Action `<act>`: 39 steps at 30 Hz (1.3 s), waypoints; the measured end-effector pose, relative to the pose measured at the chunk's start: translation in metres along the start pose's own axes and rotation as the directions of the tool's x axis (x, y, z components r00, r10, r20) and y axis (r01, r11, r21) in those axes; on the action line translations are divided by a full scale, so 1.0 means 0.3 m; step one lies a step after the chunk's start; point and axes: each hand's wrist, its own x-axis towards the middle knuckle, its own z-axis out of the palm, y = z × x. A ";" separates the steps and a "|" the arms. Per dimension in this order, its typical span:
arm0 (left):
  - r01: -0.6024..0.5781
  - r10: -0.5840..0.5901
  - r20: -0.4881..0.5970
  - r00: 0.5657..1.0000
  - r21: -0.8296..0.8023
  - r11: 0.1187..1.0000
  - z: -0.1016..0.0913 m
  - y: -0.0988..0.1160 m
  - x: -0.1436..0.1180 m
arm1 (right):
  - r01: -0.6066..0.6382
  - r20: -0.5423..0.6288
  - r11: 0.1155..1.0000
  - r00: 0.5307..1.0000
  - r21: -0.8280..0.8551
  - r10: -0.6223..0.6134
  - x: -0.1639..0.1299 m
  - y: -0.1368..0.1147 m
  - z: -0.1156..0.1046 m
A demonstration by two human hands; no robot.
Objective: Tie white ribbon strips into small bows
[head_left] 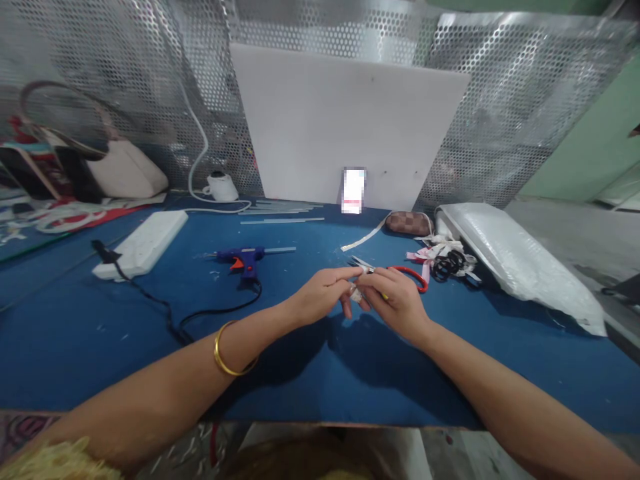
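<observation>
My left hand and my right hand meet above the middle of the table. Between their fingertips is a small whitish piece of ribbon-like material, pinched from both sides and partly hidden by the fingers. A bit of yellow shows by my right fingers, too small to name. Just behind the right hand are scissors with red handles, their blades pointing to the left. A thin pale strip of ribbon lies farther back.
Left of my hands lies a blue glue gun with its black cord, beside a white power strip. Glue sticks lie behind. A phone leans on a white board. Ribbon scraps and a plastic-wrapped package are rightward.
</observation>
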 end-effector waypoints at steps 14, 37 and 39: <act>-0.088 0.089 0.023 0.996 -0.060 0.994 0.034 -0.011 0.006 | -0.238 -0.011 0.820 0.958 0.520 0.285 -0.009 -0.039 0.033; 0.037 -0.087 -0.071 0.994 -0.526 0.849 0.005 0.000 0.000 | -0.084 -0.149 0.959 0.981 0.273 0.128 -0.018 0.012 0.037; 0.040 -0.082 -0.055 0.995 -0.531 0.846 0.004 -0.003 0.002 | -0.128 -0.136 0.931 0.973 0.341 0.184 -0.019 0.013 0.047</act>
